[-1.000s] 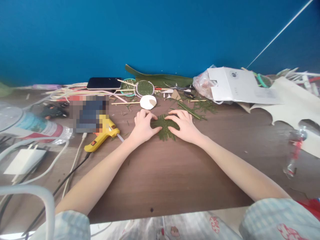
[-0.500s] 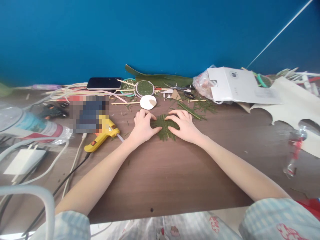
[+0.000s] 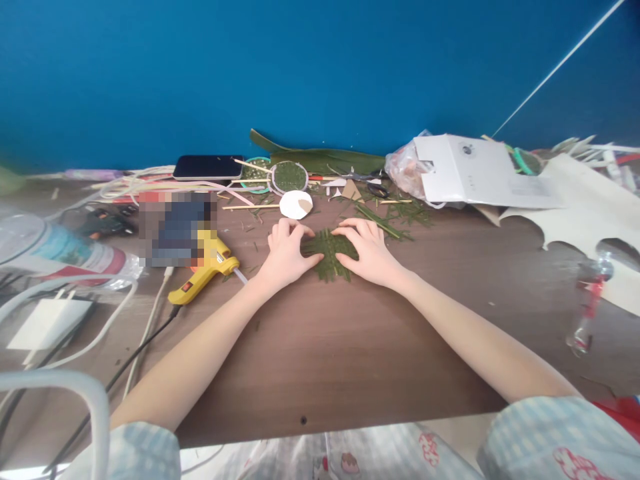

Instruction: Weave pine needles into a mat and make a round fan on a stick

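Flat green woven leaf mat (image 3: 329,255), rough at the ends, lying near the middle of the brown wooden table (image 3: 325,353), a bit toward its back edge. Left hand (image 3: 285,253) pressing down on one side of it, fingers curled narrow. Right hand (image 3: 367,250) pressing the other side, fingers spread flat. Yellow plastic glue gun (image 3: 203,270) toward the left edge. Round white paper disc (image 3: 296,205), loose green strips (image 3: 385,219) and a black phone (image 3: 209,167) by the back edge. Smooth blue wall (image 3: 300,67) behind.

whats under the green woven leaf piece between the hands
The woven leaf piece lies flat on the brown table, left hand and right hand pressing its sides. Anything beneath it is covered.
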A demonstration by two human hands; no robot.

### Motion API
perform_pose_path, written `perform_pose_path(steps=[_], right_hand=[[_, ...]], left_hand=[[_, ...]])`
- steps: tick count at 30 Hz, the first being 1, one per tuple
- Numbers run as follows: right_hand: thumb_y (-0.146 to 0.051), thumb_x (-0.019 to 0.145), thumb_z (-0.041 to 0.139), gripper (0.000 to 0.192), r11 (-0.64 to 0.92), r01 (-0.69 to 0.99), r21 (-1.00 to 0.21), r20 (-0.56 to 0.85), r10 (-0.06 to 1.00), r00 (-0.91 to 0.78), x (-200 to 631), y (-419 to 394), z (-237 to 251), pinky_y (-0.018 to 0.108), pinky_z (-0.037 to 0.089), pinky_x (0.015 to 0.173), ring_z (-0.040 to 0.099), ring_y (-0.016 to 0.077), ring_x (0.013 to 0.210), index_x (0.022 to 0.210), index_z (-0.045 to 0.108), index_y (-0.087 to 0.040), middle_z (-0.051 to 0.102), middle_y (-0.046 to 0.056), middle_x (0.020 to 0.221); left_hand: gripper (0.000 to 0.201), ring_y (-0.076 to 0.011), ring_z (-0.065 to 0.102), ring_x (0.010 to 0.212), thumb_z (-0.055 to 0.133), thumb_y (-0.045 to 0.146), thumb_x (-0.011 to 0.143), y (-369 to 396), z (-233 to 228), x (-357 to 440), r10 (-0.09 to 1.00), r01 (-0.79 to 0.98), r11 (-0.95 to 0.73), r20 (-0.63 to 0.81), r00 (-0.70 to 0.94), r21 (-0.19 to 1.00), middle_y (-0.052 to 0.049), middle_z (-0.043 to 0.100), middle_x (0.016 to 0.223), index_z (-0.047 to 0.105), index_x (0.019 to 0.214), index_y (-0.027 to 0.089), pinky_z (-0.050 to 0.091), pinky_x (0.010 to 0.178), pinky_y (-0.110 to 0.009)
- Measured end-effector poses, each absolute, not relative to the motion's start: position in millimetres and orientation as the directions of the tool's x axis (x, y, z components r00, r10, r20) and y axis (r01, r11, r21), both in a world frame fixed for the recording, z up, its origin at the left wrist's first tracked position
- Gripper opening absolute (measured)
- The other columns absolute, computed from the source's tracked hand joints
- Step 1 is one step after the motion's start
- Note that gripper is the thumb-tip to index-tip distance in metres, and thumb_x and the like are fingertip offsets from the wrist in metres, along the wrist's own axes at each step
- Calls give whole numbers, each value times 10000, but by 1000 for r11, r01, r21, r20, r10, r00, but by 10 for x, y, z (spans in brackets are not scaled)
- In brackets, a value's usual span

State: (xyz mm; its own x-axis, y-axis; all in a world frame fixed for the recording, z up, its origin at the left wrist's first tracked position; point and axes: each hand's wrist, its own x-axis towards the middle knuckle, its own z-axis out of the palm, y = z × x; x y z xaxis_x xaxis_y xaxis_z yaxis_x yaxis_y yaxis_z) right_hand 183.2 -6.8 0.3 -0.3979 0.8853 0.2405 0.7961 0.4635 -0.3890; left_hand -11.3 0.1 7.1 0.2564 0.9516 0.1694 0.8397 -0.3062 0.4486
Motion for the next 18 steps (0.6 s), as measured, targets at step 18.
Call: perform_pose_path(steps=[18], right_hand=[[-310, 780, 525, 297, 458, 794, -399, 232, 888, -396, 1834, -67, 14, 469, 309, 965, 358, 290, 1202, 1067, 545, -235, 476, 98, 1253]], left_hand=[[322, -245, 401, 1021, 678, 326, 695, -4, 90, -118, 953, 842, -303, 140, 269, 446, -58, 423, 1043, 571, 970, 197, 329, 902, -389]])
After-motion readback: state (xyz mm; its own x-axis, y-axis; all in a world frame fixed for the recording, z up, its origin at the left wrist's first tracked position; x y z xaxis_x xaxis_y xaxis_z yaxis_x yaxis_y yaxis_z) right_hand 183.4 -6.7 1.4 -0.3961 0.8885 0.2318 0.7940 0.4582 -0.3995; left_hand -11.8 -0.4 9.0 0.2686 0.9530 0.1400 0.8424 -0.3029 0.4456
